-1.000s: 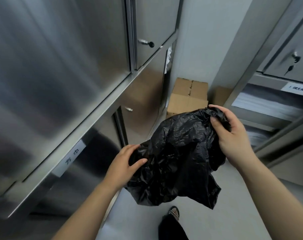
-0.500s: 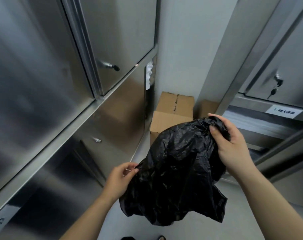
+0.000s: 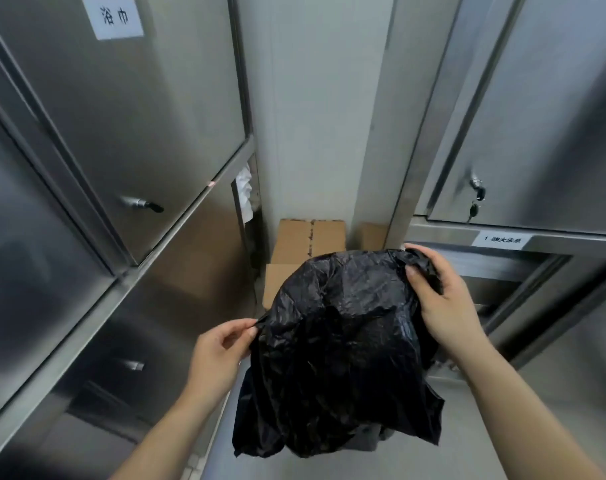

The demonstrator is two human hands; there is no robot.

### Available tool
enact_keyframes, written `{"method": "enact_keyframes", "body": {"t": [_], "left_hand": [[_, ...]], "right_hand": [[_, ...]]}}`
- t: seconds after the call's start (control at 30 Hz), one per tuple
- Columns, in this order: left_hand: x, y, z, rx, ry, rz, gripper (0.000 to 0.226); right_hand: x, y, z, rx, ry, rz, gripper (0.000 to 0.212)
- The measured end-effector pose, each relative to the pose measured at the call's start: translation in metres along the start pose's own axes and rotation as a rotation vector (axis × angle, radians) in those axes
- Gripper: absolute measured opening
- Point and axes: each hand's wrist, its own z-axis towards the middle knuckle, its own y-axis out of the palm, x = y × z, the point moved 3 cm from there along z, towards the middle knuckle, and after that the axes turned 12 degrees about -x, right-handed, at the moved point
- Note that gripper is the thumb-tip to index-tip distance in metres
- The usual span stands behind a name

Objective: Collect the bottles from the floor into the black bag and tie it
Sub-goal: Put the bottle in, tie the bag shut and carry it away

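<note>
Between two banks of steel cabinets, nearest the camera, the left grip (image 3: 218,355) pinches the left edge of the black bag (image 3: 339,341) between thumb and fingertips. The right grip (image 3: 440,306) is curled round a bunched fold at the bag's upper right, with the thumb on the near face. The bag hangs crumpled between the two, held up off the grey floor (image 3: 468,427), its lower corners loose. Its mouth does not show, so I cannot tell what is inside.

Beyond the bag a brown cardboard box (image 3: 308,244) stands against the far wall (image 3: 312,116), its top flaps closed along a taped seam; the bag hides its near lower part. A smaller box (image 3: 372,235) sits just beside it on the right, also closed.

The left cabinet door (image 3: 139,116) is closed and carries a white label (image 3: 116,17) and a latch handle (image 3: 142,204). The right cabinet door (image 3: 554,116) is closed too, with keys (image 3: 474,206) hanging from its lock.
</note>
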Motion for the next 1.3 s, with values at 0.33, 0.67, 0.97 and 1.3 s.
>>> {"method": "enact_keyframes", "body": {"t": [0.33,0.67,0.97,1.3], "left_hand": [[0.092,0.001,0.05,0.101,0.206,0.02,0.021],[0.19,-0.047,0.099,0.195,0.399,0.146,0.025],[0.293,-0.093,0.172,0.252,0.567,0.273,0.023],[0.381,-0.154,0.291,0.243,0.755,0.202,0.029]], "right_hand": [[0.001,-0.032,0.028,0.046,-0.006,0.016,0.027],[-0.04,-0.028,0.093,-0.018,-0.143,0.005,0.03],[-0.12,-0.005,0.212,-0.034,-0.325,-0.113,0.034],[-0.193,-0.002,0.338,0.141,-0.419,-0.083,0.033]]}}
